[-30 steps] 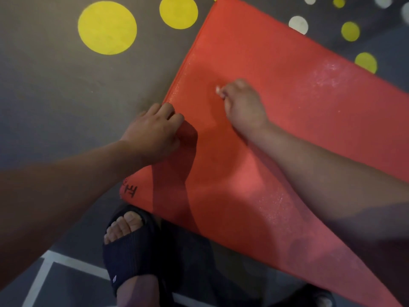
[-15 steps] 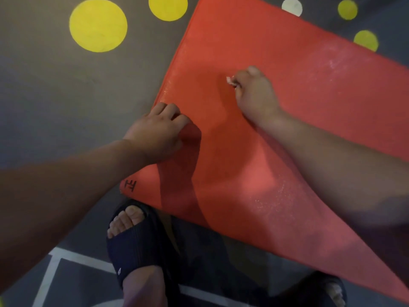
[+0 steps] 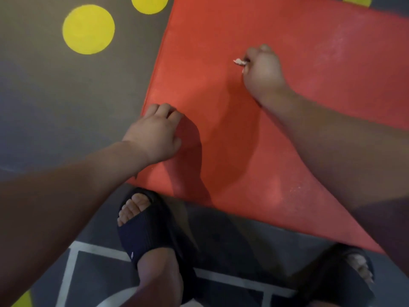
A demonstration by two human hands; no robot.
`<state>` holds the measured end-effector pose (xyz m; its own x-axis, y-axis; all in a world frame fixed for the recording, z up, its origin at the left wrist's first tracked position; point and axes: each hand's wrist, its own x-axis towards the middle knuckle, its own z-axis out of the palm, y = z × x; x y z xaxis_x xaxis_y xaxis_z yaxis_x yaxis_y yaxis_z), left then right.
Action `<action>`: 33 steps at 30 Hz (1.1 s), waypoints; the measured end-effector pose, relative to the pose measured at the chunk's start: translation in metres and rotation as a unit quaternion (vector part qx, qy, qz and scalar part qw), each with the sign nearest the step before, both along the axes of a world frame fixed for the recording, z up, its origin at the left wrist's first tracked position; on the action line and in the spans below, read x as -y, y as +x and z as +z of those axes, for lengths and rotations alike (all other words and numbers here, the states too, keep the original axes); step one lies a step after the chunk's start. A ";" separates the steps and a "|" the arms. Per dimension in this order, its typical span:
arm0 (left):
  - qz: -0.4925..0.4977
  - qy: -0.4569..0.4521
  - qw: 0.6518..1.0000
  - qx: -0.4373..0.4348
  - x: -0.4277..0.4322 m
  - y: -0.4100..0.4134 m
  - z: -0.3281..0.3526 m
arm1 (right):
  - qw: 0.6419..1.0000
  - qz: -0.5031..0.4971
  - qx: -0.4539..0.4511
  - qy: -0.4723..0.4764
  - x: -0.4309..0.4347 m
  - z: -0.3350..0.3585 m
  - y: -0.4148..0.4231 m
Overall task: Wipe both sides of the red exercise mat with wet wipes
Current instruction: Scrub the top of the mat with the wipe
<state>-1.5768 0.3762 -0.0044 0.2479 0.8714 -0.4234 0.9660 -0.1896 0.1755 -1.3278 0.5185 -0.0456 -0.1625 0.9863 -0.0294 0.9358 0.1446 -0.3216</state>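
Two hands on red mat (image 3: 221, 140), flat on grey floor (image 3: 66, 107) — right hand (image 3: 263, 74) fisted round white wipe (image 3: 240, 62), pressed to mat; left hand (image 3: 155, 134) fingers bent at mat's left edge, grip unclear.

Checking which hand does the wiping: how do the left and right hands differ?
The right hand pinches a wipe; the left hand holds none. The left hand rests at the edge of the mat; the right hand is further in. Both are on the mat.
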 end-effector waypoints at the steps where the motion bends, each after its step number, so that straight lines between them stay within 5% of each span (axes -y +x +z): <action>1: -0.003 0.004 1.000 0.001 0.005 0.000 0.000 | 1.000 0.012 -0.003 0.001 0.012 0.001 -0.007; 8: 0.009 0.009 1.000 -0.008 0.027 0.008 -0.005 | 0.971 0.233 -0.057 0.017 0.122 -0.009 -0.015; 12: 0.013 -0.005 1.000 -0.016 0.030 0.014 -0.006 | 0.963 0.263 -0.050 -0.013 0.132 -0.001 -0.007; 15: 0.011 -0.019 1.000 -0.023 0.029 0.011 -0.006 | 0.979 0.201 -0.023 -0.008 0.105 0.001 0.001; 20: -0.001 -0.034 0.999 -0.018 0.036 -0.001 -0.004 | 0.999 -0.051 0.009 0.014 0.070 -0.007 0.014; 28: 0.014 -0.020 1.000 0.007 0.045 -0.012 -0.010 | 0.974 0.222 -0.042 0.025 0.128 -0.006 -0.016; 33: 0.017 -0.025 0.999 0.019 0.044 -0.019 -0.007 | 0.999 -0.002 0.006 0.036 0.047 -0.008 -0.001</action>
<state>-1.5959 0.3325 -0.0112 0.2356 0.8574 -0.4575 0.9643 -0.1476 0.2200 -1.3284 0.4711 -0.0535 -0.1585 0.9865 0.0402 0.9399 0.1633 -0.3000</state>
